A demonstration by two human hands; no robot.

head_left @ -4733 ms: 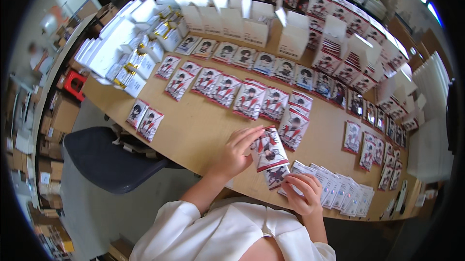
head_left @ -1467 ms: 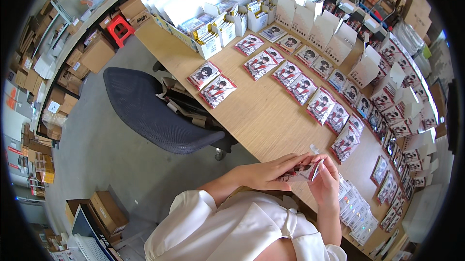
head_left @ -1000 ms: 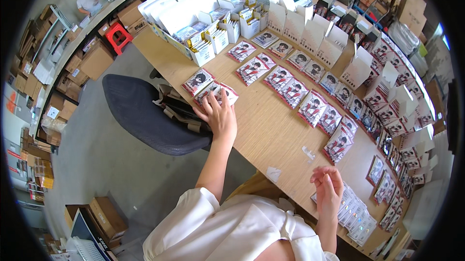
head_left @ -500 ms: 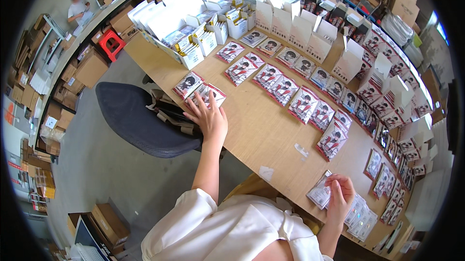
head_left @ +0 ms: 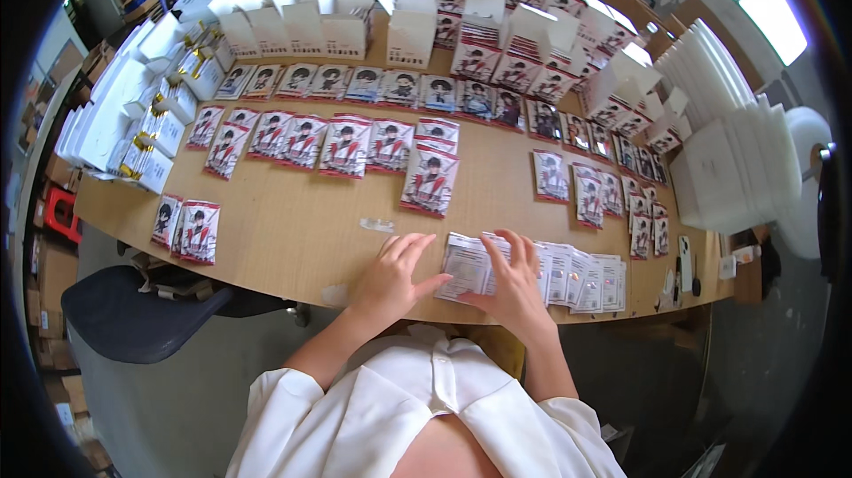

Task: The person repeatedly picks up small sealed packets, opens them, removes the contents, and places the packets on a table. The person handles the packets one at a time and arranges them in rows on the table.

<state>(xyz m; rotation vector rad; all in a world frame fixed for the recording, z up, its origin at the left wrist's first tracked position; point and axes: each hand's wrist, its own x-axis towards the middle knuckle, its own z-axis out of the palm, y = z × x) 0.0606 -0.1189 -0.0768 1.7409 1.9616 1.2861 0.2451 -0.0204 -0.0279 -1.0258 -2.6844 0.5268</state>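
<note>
A fanned row of packets with pale printed backs [head_left: 557, 272] lies along the near edge of the table. Over its left part is my right hand [head_left: 515, 284], thumb and fingers spread apart; whether it presses on the packets I cannot tell. My left hand [head_left: 399, 272] hovers just left of the row, open, with nothing in it. Beyond my hands, red-and-white picture packets [head_left: 429, 180] lie in small overlapping groups. A small group of packets [head_left: 199, 231] rests at the table's left. Farther back runs a long row of packets with cartoon figures [head_left: 365, 84].
White open-topped boxes [head_left: 411, 30] stand along the back, with packet-filled boxes [head_left: 477, 54] to their right. Gold-edged packets fill boxes [head_left: 146, 163] at left. A phone [head_left: 685, 262] lies at right near translucent bins [head_left: 741, 172]. A dark chair [head_left: 133, 314] stands front left.
My left hand has left the packets at the table's left and come over beside my right hand. My right hand stays over the pale-backed packets. The view has turned right.
</note>
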